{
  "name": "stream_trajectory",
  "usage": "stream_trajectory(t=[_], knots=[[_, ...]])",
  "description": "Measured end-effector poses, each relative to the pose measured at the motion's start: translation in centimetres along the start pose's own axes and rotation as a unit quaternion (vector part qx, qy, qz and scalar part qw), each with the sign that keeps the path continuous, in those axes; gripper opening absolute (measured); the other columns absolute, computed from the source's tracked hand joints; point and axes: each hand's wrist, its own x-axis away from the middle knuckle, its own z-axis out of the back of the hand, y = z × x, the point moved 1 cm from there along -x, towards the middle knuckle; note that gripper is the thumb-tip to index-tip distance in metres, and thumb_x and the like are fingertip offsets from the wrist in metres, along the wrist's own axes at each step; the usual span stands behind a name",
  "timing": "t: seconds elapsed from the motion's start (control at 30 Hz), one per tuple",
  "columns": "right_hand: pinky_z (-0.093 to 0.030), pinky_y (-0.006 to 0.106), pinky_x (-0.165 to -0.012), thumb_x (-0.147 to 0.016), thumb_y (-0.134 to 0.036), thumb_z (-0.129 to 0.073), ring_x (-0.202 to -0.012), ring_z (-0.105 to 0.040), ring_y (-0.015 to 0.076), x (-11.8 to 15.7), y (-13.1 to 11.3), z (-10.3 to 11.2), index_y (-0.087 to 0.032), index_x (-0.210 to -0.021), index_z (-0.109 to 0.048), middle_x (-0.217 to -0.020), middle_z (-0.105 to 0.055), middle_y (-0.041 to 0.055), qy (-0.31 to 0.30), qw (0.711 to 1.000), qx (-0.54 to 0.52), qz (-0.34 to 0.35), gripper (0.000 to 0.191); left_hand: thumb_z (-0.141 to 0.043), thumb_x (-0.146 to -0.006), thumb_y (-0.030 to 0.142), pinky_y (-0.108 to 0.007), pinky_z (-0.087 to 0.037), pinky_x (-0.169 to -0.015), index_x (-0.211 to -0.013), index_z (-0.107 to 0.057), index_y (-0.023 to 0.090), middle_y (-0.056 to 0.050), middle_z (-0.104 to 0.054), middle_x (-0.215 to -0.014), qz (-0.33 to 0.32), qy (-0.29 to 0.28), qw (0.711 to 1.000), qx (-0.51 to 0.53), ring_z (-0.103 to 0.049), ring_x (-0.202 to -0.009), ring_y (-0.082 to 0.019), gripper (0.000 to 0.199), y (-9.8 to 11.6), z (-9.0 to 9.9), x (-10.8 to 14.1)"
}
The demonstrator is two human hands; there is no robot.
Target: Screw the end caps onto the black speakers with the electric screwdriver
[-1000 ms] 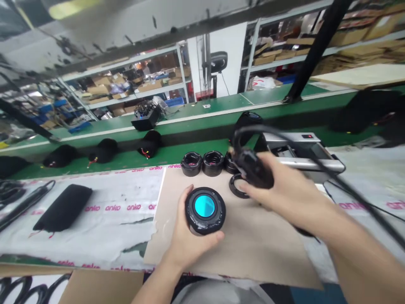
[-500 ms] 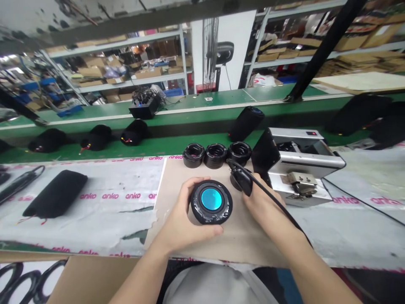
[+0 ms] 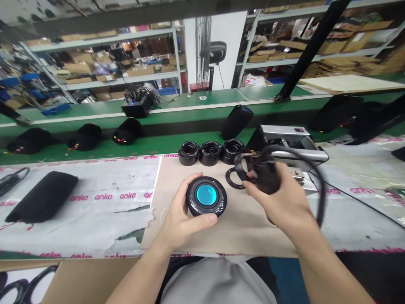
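This is a factory assembly workshop: a long green conveyor belt [image 3: 164,145] runs across the middle of the frame, and grey metal shelving [image 3: 104,39] stacked with brown cardboard boxes [image 3: 79,67] fills the upper left and right.

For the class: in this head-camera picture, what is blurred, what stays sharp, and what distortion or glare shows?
Head view: the black part in the right hand and its cable are motion-blurred; the round black speaker unit in the left hand stays sharp, with small glints on its glossy rim; wide-angle distortion tilts the steel shelving toward the edges.

Ring [image 3: 233,178] on cardbd [image 3: 253,232], 3 behind
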Motion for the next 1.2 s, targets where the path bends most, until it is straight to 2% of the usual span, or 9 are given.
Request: stream_trajectory(t=[0.1,0.2,0.3,0.4,0.53,0.7,0.83,1.0,1.2], knots=[[-0.061,0.036,-0.070,-0.077,-0.056,-0.084,-0.073,-0.076,0.0222,2.5,-1.0,0.7,-0.025,-0.115,-0.063,-0.112,-0.078,0.0067,-0.008,0.987,-0.163,-0.008,0.053,-0.102,-0.073,0.042,-0.052,-0.059,-0.119,-0.150,-0.060,0.033,-0.009,-0.071,-0.150,-0.013,0.023,0.999,-0.019,-0.069,-0.140,-0.039,0.089,-0.5,-0.3,0.4],[-0.062,0.038,-0.068,-0.070,-0.049,-0.093,-0.071,-0.076,0.0234,4.5,-1.4,-0.5,-0.024,-0.110,-0.063,-0.105,-0.077,0.0065,-0.047,0.950,-0.305,-0.043,0.055,-0.102,-0.073,0.046,-0.054,-0.055,-0.124,-0.155,-0.055,0.035,-0.010,-0.065,-0.157,-0.027,0.060,0.997,-0.051,-0.064,-0.147,-0.039,0.096,-1.6,-0.8,0.8],[-0.059,0.035,-0.064,-0.067,-0.048,-0.098,-0.073,-0.073,0.0230,4.9,-0.8,-1.9,-0.023,-0.111,-0.064,-0.098,-0.076,0.0073,-0.066,0.928,-0.359,-0.070,0.061,-0.104,-0.067,0.055,-0.056,-0.056,-0.122,-0.155,-0.053,0.034,-0.012,-0.064,-0.157,-0.042,0.106,0.991,-0.069,-0.064,-0.146,-0.041,0.103,-2.6,-1.5,1.3],[-0.055,0.031,-0.059,-0.063,-0.048,-0.100,-0.068,-0.066,0.0183,4.5,-0.2,-2.7,-0.019,-0.107,-0.066,-0.091,-0.073,0.0062,-0.111,0.903,-0.403,-0.098,0.063,-0.104,-0.062,0.063,-0.055,-0.056,-0.121,-0.152,-0.055,0.033,-0.013,-0.063,-0.156,-0.067,0.130,0.986,-0.084,-0.065,-0.145,-0.042,0.107,-3.1,-1.9,1.5],[-0.053,0.028,-0.056,-0.058,-0.050,-0.102,-0.063,-0.061,0.0129,4.3,-0.7,-2.6,-0.017,-0.107,-0.064,-0.093,-0.070,0.0036,-0.171,0.881,-0.428,-0.108,0.071,-0.104,-0.063,0.063,-0.052,-0.057,-0.119,-0.147,-0.056,0.033,-0.012,-0.063,-0.154,-0.097,0.141,0.979,-0.108,-0.067,-0.141,-0.039,0.102,-3.0,-2.0,1.6],[-0.051,0.025,-0.053,-0.062,-0.043,-0.099,-0.058,-0.059,0.0120,4.3,-2.1,-2.2,-0.018,-0.106,-0.060,-0.080,-0.064,-0.0008,-0.245,0.860,-0.432,-0.116,0.063,-0.101,-0.071,0.052,-0.048,-0.059,-0.114,-0.148,-0.052,0.031,-0.012,-0.061,-0.152,-0.100,0.136,0.975,-0.144,-0.068,-0.138,-0.036,0.093,-2.2,-2.7,1.8],[-0.050,0.025,-0.053,-0.064,-0.041,-0.097,-0.057,-0.058,0.0118,4.0,-2.3,-1.7,-0.018,-0.104,-0.060,-0.078,-0.064,-0.0016,-0.240,0.861,-0.435,-0.110,0.060,-0.099,-0.072,0.046,-0.046,-0.062,-0.108,-0.143,-0.055,0.032,-0.009,-0.063,-0.147,-0.084,0.193,0.965,-0.157,-0.070,-0.134,-0.034,0.085,-1.6,-3.6,2.1],[-0.049,0.025,-0.055,-0.069,-0.042,-0.097,-0.059,-0.060,0.0115,3.1,-1.8,-1.4,-0.018,-0.103,-0.059,-0.083,-0.063,-0.0018,-0.212,0.867,-0.444,-0.085,0.055,-0.100,-0.072,0.046,-0.047,-0.060,-0.112,-0.142,-0.056,0.033,-0.009,-0.063,-0.148,-0.028,0.180,0.977,-0.113,-0.069,-0.135,-0.034,0.084,-0.4,-4.0,2.4],[-0.051,0.025,-0.055,-0.068,-0.042,-0.094,-0.059,-0.059,0.0109,2.8,-2.2,-1.9,-0.019,-0.105,-0.058,-0.084,-0.063,-0.0023,-0.235,0.867,-0.432,-0.077,0.056,-0.099,-0.074,0.042,-0.047,-0.059,-0.113,-0.143,-0.054,0.032,-0.010,-0.064,-0.147,-0.027,0.186,0.976,-0.108,-0.069,-0.135,-0.034,0.083,-0.2,-4.3,2.3]])
